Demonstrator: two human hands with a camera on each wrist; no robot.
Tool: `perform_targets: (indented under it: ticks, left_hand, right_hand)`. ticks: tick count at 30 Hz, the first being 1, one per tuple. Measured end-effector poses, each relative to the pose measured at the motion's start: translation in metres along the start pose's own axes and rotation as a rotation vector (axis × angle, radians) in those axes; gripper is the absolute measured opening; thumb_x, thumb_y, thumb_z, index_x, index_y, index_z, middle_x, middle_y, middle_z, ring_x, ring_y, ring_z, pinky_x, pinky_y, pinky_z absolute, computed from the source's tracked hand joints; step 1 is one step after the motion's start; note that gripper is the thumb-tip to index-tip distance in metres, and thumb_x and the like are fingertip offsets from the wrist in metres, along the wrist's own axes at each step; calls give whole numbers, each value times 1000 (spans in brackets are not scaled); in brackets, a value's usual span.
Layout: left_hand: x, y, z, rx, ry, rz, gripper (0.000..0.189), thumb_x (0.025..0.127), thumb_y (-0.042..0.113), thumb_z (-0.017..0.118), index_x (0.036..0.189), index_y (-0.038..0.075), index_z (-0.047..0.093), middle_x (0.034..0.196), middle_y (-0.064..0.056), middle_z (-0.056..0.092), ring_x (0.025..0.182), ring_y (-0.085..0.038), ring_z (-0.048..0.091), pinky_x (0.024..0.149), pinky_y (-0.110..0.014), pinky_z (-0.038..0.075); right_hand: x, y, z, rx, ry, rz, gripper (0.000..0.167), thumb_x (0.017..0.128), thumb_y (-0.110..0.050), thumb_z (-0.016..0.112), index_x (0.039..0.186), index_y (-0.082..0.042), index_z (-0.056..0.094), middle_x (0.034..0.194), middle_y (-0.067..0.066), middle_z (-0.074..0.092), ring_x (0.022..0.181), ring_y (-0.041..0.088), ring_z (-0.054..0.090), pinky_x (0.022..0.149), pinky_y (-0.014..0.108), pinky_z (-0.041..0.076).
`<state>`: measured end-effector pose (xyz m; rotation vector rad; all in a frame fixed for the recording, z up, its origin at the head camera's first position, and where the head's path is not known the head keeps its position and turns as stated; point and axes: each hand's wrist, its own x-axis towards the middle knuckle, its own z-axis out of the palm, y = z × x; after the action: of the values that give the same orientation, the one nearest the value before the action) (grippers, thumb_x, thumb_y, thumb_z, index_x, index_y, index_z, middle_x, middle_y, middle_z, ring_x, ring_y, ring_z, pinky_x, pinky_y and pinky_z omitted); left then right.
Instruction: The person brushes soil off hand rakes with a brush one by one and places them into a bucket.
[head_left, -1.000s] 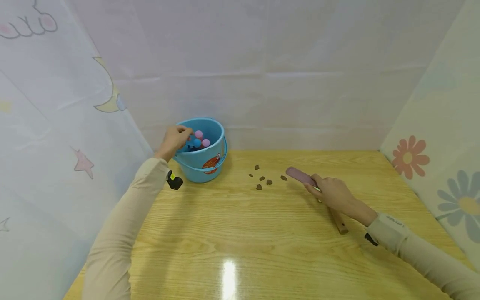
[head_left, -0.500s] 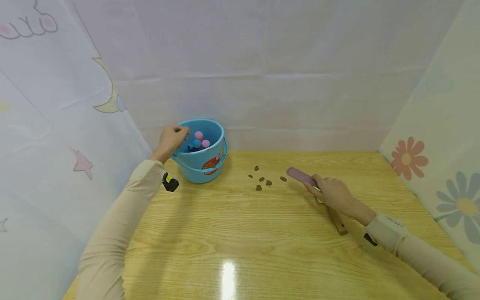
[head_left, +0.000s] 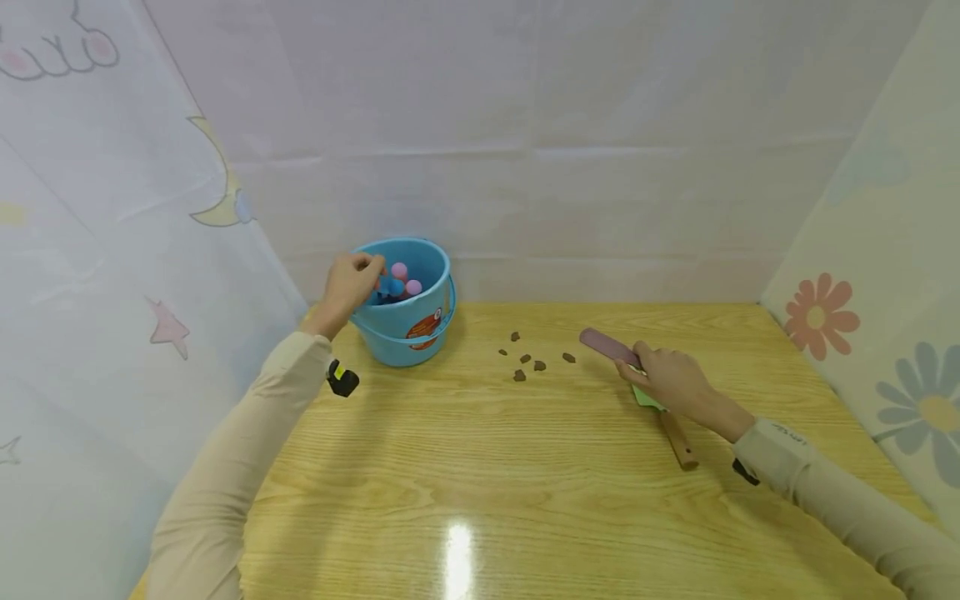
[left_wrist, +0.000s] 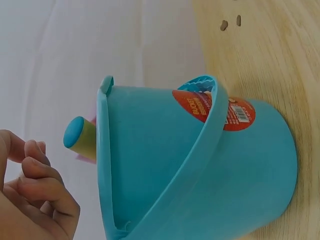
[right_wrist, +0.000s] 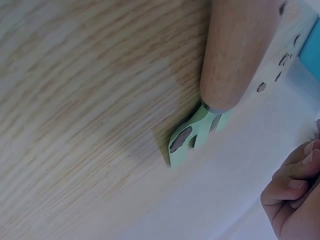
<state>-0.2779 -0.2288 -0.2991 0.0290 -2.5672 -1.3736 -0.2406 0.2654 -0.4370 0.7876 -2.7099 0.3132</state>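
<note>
My left hand (head_left: 352,287) is over the near left rim of a light blue bucket (head_left: 401,327). In the left wrist view its fingers (left_wrist: 42,185) are loosely curled, with nothing seen between them. Beside them, an olive stick with a blue end (left_wrist: 75,133) sticks out of the bucket. Pink and blue round ends (head_left: 400,271) show inside it. My right hand (head_left: 671,379) grips a flat mauve strip with a rounded end (head_left: 603,344); the hand covers its rear part. Under that hand lies a green slotted turner (right_wrist: 202,127) with a wooden handle (head_left: 678,442).
Several small brown pieces (head_left: 526,359) lie scattered on the wooden table (head_left: 450,450) between bucket and right hand. A brown patch shows at the turner's slot. Patterned sheets hang at the back (head_left: 525,208) and both sides.
My left hand drew back a little to the left, then came back right over the bucket. My right hand shifted slightly right with the mauve strip, and more of the green turner shows.
</note>
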Motion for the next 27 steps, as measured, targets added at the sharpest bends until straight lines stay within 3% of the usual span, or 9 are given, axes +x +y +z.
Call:
perform_targets:
  ticks: [6, 11, 19, 27]
  left_hand:
    - [-11, -1, 8, -15, 0, 73, 34, 98, 30, 49, 92, 0, 65, 82, -15, 63, 70, -18, 51, 63, -31, 41]
    - [-18, -3, 18, 29, -8, 113, 35, 100, 33, 53, 93, 3, 68, 74, -12, 62, 65, -22, 52, 60, -32, 43]
    - [-24, -7, 25, 9, -18, 117, 32, 96, 28, 52, 93, 1, 68, 67, -7, 58, 60, -18, 50, 55, -30, 40]
    - [-28, -11, 38, 17, -5, 214, 32, 100, 25, 53, 92, 0, 70, 70, -13, 63, 60, -21, 52, 56, -30, 39]
  right_hand:
    - [0, 5, 0, -39, 39, -21, 34, 98, -33, 58, 78, -8, 47, 48, -9, 27, 40, 1, 19, 38, 20, 18]
    - [3, 13, -1, -79, 89, -23, 34, 95, -31, 64, 77, -7, 48, 46, -9, 26, 39, 1, 18, 38, 21, 18]
    - [2, 21, 1, -27, 29, 20, 33, 97, -30, 63, 81, -5, 48, 49, -5, 30, 39, 5, 24, 38, 22, 21]
    - [-1, 23, 1, 45, -9, 63, 32, 99, -32, 60, 85, -5, 51, 49, -5, 38, 39, 6, 28, 38, 23, 23]
